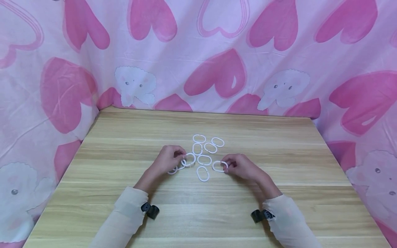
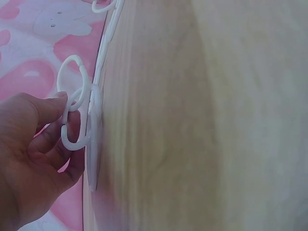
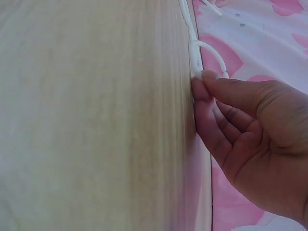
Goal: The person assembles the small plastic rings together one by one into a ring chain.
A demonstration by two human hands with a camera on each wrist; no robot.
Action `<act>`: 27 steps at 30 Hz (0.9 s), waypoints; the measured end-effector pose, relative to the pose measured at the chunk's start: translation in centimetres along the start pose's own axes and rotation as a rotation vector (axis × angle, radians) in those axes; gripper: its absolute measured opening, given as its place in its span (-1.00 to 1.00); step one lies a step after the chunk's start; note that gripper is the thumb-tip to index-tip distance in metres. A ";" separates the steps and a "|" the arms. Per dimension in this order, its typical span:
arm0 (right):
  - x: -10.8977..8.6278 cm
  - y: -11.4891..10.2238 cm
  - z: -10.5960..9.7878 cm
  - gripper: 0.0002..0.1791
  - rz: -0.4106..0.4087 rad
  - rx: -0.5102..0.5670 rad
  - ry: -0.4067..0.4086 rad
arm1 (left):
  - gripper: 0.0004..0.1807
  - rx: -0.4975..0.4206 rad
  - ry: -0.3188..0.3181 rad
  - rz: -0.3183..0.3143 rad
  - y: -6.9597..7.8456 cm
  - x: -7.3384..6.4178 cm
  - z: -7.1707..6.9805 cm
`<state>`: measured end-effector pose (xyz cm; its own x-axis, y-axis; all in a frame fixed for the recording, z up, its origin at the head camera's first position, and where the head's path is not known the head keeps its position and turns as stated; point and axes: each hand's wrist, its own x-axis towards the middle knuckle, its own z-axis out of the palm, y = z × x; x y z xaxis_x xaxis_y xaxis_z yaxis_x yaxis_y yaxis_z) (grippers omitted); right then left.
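Narrowly pinching linked white rings (image 1: 194, 159) with the left hand (image 1: 168, 160) and a single ring (image 1: 213, 167) with the right hand (image 1: 241, 167); holding both beside six loose rings (image 1: 203, 155), roughly midway between left and right edges of the table (image 1: 204, 213).

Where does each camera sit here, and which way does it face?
Head: worn on the head, facing forward and down at the table and pink cloth; left hand, right hand and sleeves show.
Left wrist: worn there, facing the left hand pinching linked white rings; only that hand shows.
Right wrist: worn there, facing the right hand pinching a single ring; only it shows.
Both wrist views share the table and cloth.
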<state>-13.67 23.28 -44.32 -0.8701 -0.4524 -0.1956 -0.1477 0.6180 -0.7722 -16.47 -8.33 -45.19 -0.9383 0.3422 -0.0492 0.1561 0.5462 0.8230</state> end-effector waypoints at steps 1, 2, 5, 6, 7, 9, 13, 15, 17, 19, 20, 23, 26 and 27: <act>0.0 0.1 0.0 -0.76 0.001 0.015 0.008 | -0.92 0.000 0.000 0.000 0.0 0.0 0.0; 0.0 0.2 0.0 -0.76 0.006 0.034 0.018 | -0.92 0.001 0.001 -0.001 0.0 0.0 0.0; 0.1 0.6 -0.1 -0.77 0.005 0.077 0.045 | -0.92 0.005 0.003 0.008 0.0 -0.1 -0.1; 0.1 0.7 -0.1 -0.78 0.006 0.091 0.051 | -0.92 0.005 0.004 0.009 0.0 -0.1 -0.1; 0.1 0.7 -0.1 -0.77 0.002 0.101 0.055 | -0.92 0.005 0.004 0.009 0.0 -0.1 -0.1; 0.2 0.8 -0.2 -0.77 -0.010 0.113 0.063 | -0.92 0.007 0.003 0.007 0.0 -0.1 -0.1; 0.2 0.7 -0.4 -0.74 -0.010 0.147 0.071 | -0.92 0.006 -0.001 -0.006 0.0 -0.1 0.0; 0.2 0.6 -0.4 -0.72 -0.002 0.164 0.073 | -0.92 0.007 -0.004 -0.008 0.1 -0.1 0.0; 0.2 0.5 -0.5 -0.72 0.007 0.168 0.081 | -0.92 0.006 -0.004 -0.008 0.1 -0.1 -0.1; 0.2 0.4 -0.5 -0.72 0.008 0.160 0.090 | -0.92 0.008 -0.004 -0.008 0.1 -0.1 -0.1; 0.2 0.3 -0.6 -0.72 0.005 0.154 0.093 | -0.92 0.009 -0.004 -0.008 0.1 -0.1 -0.1; 0.3 0.1 -0.6 -0.74 0.004 0.140 0.105 | -0.92 0.012 -0.002 -0.005 0.1 -0.1 -0.1; 0.5 0.0 -0.5 -0.73 -0.006 0.136 0.110 | -0.92 0.015 -0.001 -0.003 0.1 -0.1 0.0; 0.5 0.0 -0.5 -0.73 -0.006 0.135 0.112 | -0.92 0.017 0.000 -0.001 0.1 -0.1 0.0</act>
<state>-14.36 23.37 -44.15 -0.9176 -0.3765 -0.1277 -0.0951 0.5198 -0.8490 -16.41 -8.34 -45.12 -0.9385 0.3415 -0.0504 0.1599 0.5595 0.8132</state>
